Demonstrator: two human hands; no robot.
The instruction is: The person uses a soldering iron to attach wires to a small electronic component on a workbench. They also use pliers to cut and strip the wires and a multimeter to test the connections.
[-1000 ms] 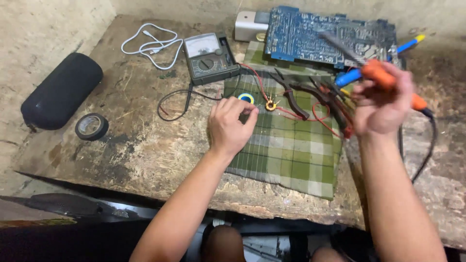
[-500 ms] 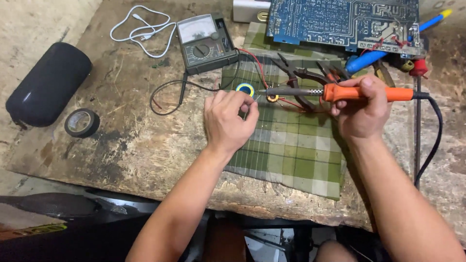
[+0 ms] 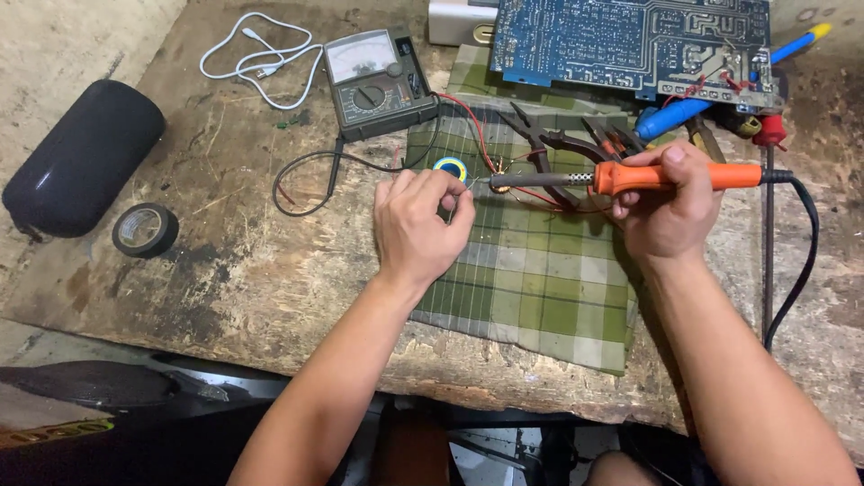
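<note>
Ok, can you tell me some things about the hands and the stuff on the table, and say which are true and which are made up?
1. The right hand holds an orange soldering iron. True.
2. The left hand rests on the black tape roll. False: it is on the green checked cloth, far from the roll.
3. The meter lies beside a white cable. True.
4. The circuit board is red. False: it is blue.
5. The iron's tip points toward the left hand. True.

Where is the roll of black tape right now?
In the head view, the black tape roll lies flat on the wooden table at far left, just right of the black cylinder speaker.
</note>
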